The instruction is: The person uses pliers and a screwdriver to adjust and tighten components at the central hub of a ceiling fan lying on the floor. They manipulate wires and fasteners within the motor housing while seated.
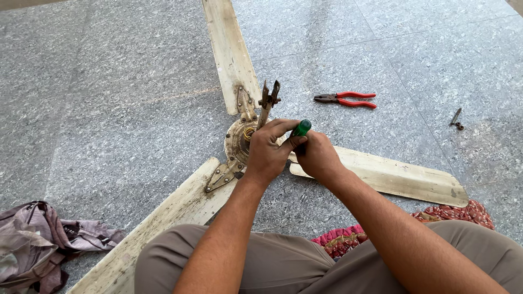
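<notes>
Here both hands grip: right hand (317, 155) closes around the green-handled screwdriver (300, 128), left hand (268, 149) steadies it over the fan hub (238, 142); keep the tool upright.

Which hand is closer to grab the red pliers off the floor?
The right hand, probably. The red pliers lie on the floor on its side, just beyond it. But it is wrapped around the green-handled screwdriver; the left hand sits over the fan hub, farther away.

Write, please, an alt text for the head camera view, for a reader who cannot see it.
Both hands, left hand and right hand, grip a green-handled screwdriver over the hub of a dismounted ceiling fan on a grey stone floor. Red-handled pliers lie beyond, apart from the hands.
</notes>
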